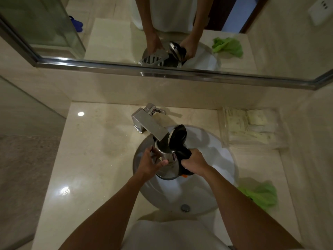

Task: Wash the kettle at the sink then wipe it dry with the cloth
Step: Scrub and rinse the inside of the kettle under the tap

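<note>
Landmark: the sink [221,159]. Everything below is relative to it.

Counter [93,159] wrapped around the sink on all sides; mirror [162,73] ran along the wall behind it. Kettle [168,160] was over the basin, toward the back, lid [178,137] flipped open, mouth directly under the faucet [149,123] spout. Couldn't tell if water was running; no stream visible. Cloth [261,193], green, lay bunched on the counter just right of the sink, untouched. Tray of packets [250,127] sat on the counter at the sink's back right. Drain [185,207] was at the near edge of the basin.

Grip: my right hand [193,162] was clamped around the black handle, carrying the weight. My left hand [152,162] was pressed against the steel body, fingers curled around the wall, thumb on the front.

Progress, my read: wash phase, early to middle. 1 of 2 stages was underway, filling or rinsing. No suds visible. Left to do: finish the rinse, tip it out, then the whole wipe-dry with the cloth.
</note>
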{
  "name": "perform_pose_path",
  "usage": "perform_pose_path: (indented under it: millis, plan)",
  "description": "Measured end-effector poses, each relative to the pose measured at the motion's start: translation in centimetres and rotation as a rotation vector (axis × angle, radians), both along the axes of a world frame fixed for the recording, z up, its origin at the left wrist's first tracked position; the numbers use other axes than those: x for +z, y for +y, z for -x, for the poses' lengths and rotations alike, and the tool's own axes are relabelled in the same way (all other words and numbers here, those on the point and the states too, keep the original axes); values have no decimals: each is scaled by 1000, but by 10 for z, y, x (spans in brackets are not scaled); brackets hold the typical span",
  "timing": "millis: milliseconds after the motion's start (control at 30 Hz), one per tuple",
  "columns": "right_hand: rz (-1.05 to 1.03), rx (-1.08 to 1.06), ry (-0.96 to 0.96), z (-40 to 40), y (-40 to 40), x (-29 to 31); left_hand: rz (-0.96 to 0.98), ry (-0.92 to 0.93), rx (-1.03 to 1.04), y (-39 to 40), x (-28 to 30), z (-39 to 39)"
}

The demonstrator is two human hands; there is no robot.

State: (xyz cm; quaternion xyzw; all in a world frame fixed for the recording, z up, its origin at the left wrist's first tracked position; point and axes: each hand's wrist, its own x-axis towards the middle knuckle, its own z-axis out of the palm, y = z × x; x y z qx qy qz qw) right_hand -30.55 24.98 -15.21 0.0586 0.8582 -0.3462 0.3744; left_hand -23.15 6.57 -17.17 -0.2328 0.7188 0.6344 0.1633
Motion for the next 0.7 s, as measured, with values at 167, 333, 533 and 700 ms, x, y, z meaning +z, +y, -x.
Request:
perform_pose_path:
  millis: [167, 333, 533, 700]
  plan:
    - [-9, -3, -4, 0, 0, -2, 0, -2, -3, 0, -1, 0]
    - [-8, 8, -17, 0, 1, -2, -6, -15, 24, 0, -2, 1]
    - [-13, -1, -9, 0, 1, -2, -1, 0, 20, 0, -3, 0]
    - [-12, 5, -2, 0, 0, -2, -20, 2, 21, 0, 1, -1]
